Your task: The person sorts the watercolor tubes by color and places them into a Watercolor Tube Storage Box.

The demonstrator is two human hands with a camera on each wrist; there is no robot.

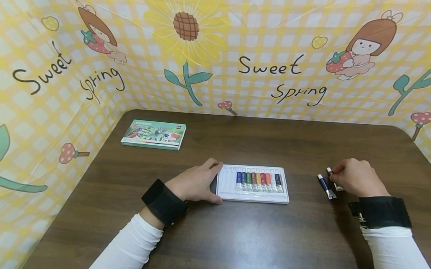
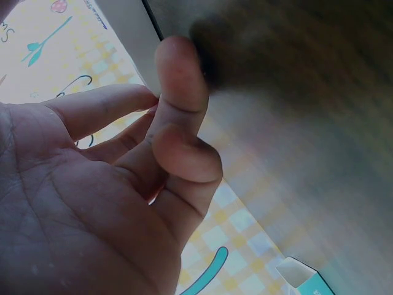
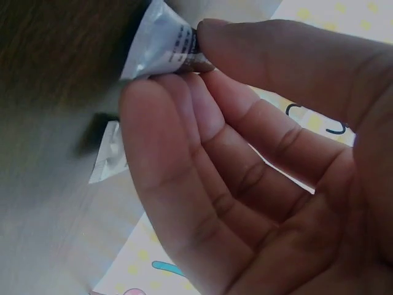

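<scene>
At the middle of the table in the head view lies a white plastic tray (image 1: 226, 184), holding a row of small paint tubes (image 1: 258, 181) in several colours. My left hand (image 1: 199, 181) grips its left end, thumb at the near corner and fingers at the far one. Over to the right, my right hand (image 1: 358, 177) pinches a paint tube (image 3: 161, 46) with a silvery-white crimped end and a dark brownish band; the fingers partly hide it. Just left of that hand, a dark blue paint tube (image 1: 326, 186) with a white cap lies on the wood.
A green illustrated box (image 1: 154, 134) lies at the back left of the brown wooden table (image 1: 247, 240). Yellow checked cloth (image 1: 217, 86) with printed flowers and lettering rises behind the table and along its left side.
</scene>
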